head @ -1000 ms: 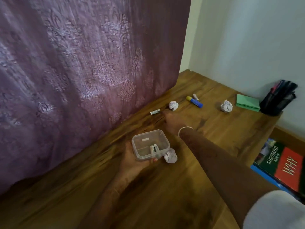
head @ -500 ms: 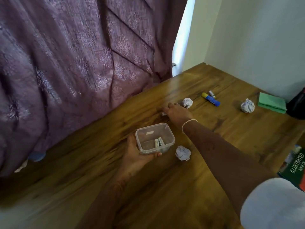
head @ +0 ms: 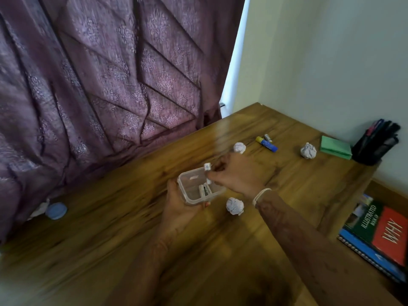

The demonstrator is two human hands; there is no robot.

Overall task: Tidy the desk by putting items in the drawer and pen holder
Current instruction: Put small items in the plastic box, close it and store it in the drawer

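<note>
Over the brown wooden desk, the left hand grips a clear rectangular plastic container by its near side; the right hand, fingers curled, pinches a small white cylindrical battery above the container's far rim; two similar batteries lie inside it.
</note>
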